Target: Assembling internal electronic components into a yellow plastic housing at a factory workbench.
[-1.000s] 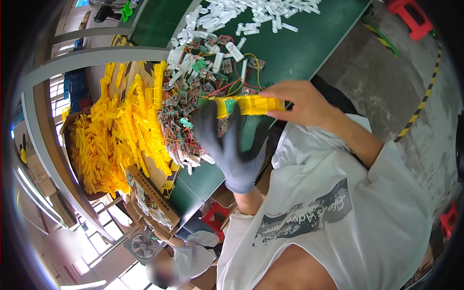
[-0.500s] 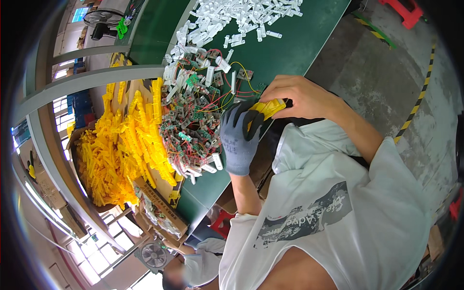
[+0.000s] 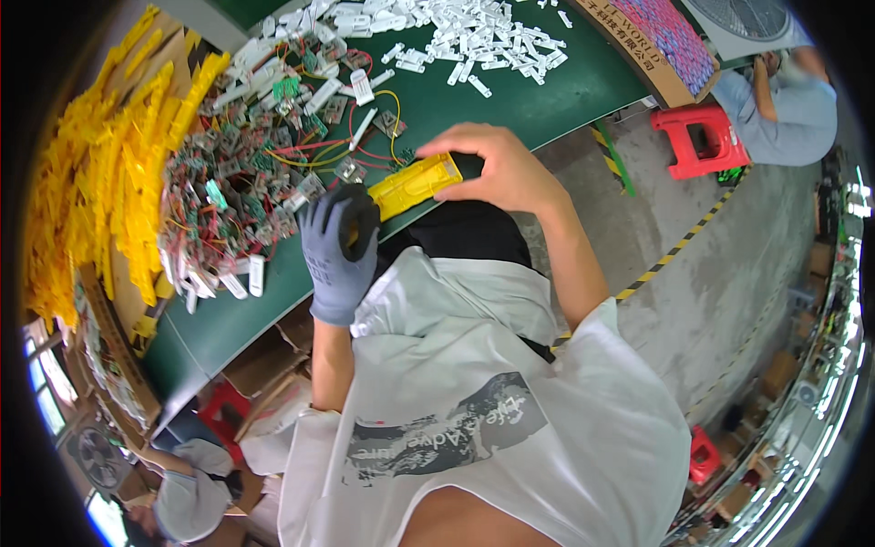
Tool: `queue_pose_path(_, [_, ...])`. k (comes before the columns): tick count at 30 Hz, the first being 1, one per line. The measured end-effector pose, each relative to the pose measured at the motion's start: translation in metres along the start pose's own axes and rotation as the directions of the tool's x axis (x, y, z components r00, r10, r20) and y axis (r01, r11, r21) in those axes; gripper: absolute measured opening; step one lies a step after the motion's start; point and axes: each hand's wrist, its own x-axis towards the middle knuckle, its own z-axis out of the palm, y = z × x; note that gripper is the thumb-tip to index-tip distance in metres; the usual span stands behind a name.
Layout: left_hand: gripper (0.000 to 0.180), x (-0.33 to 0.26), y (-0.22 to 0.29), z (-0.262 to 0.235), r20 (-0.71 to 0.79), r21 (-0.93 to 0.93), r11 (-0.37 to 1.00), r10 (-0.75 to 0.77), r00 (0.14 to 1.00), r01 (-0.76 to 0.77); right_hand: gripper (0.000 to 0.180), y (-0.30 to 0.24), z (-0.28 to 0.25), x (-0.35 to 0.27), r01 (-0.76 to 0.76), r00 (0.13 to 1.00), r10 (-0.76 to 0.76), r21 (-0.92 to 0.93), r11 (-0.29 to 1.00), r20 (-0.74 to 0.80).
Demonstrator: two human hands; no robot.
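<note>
A long yellow plastic housing (image 3: 415, 186) lies tilted between my hands at the table's near edge, its recessed face showing. My left hand (image 3: 339, 251), in a grey glove with dark fingertips, is closed round its left end. A bit of yellow shows through the gap between that thumb and the fingers. Bare, my right hand (image 3: 510, 170) spans the other end, thumb along the lower edge and fingers along the upper one. Just beyond, red and yellow wires (image 3: 319, 157) trail from a heap of small circuit boards (image 3: 232, 169).
White plastic pieces (image 3: 497, 41) are spread over the green table (image 3: 556, 100). Yellow housings (image 3: 118, 173) are piled at the left. A carton (image 3: 629, 41) of pink and purple items stands far right, near a red stool (image 3: 697, 141). Co-workers sit at upper right and lower left.
The view has swung, so the table and both hands sit further left. More of the yellow housing shows between my hands, and my right fingers are spread wider around its end.
</note>
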Motion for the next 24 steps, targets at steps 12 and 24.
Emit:
queue_pose_path(12, [0.019,-0.002,0.002,0.011,0.029,-0.176,0.974,-0.143,0.989,0.145,0.013,0.045,-0.01,0.015,-0.427,0.709,0.021,-0.405,0.808,-0.705])
queue_pose_path(24, [0.019,0.001,0.001,0.002,0.06,-0.233,0.962,-0.135,0.989,0.145,0.014,0.036,-0.024,0.0,-0.202,0.838,-0.042,-0.381,0.902,-0.544])
